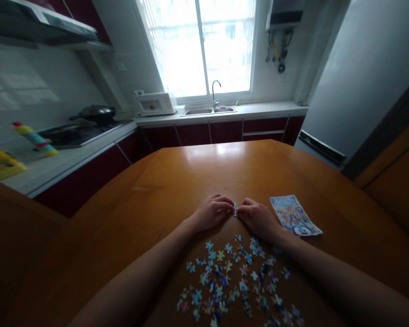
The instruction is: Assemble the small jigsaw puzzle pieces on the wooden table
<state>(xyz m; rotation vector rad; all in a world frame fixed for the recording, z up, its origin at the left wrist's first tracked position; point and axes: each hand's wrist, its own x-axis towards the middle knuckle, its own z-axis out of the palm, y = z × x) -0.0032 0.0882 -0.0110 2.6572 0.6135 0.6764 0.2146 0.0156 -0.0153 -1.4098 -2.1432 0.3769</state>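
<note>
Near the middle of the wooden table (204, 175), my left hand (211, 212) and my right hand (258, 220) meet with fingertips almost touching. Between them is a small, pale jigsaw puzzle piece (235, 210), pinched from both sides. It could be one piece or two joined; it is too small to tell. Closer to me, many loose jigsaw pieces (221, 255) lie scattered, blue, white, yellow and pink among them. Right of my right hand lies a colourful printed picture sheet (295, 215), its lower edge close to my forearm.
Beyond the table runs a counter with a sink (207, 111), a faucet (214, 93) and a white microwave (155, 104). A dark pan (97, 113) sits on the stove at left, near a colourful bottle (36, 138). A grey refrigerator (357, 81) stands at right.
</note>
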